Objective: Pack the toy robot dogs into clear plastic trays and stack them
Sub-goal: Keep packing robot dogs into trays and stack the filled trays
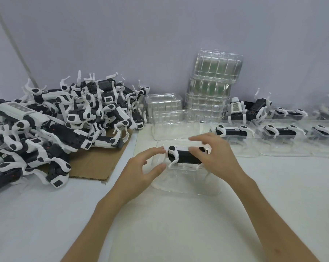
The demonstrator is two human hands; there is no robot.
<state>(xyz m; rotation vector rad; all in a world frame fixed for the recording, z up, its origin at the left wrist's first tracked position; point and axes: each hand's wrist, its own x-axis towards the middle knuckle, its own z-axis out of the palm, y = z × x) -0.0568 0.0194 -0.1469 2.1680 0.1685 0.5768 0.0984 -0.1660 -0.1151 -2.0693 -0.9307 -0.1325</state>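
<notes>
Clear plastic is cradling the work: the tray (186, 186) is sitting at table centre, and the toy robot dog (184, 156) is standing in it on its legs, long axis running 9 to 3 o'clock. You are bracketing it from both ends. Your left hand (141, 171) is hovering at the dog's 9 o'clock end, fingers straight and spread, holding nothing, fingertips just beside the white shoulder. Your right hand (216, 156) is nearer, arching over the 3 o'clock end with its thumb (194, 150) lying on the black flank. Its fingers are blurring, so I cannot tell whether it is gripping. The dog is showing a black body, a white top panel and white legs with round black hip joints. Seating it is probably turning on the right hand pressing straight down.
</notes>
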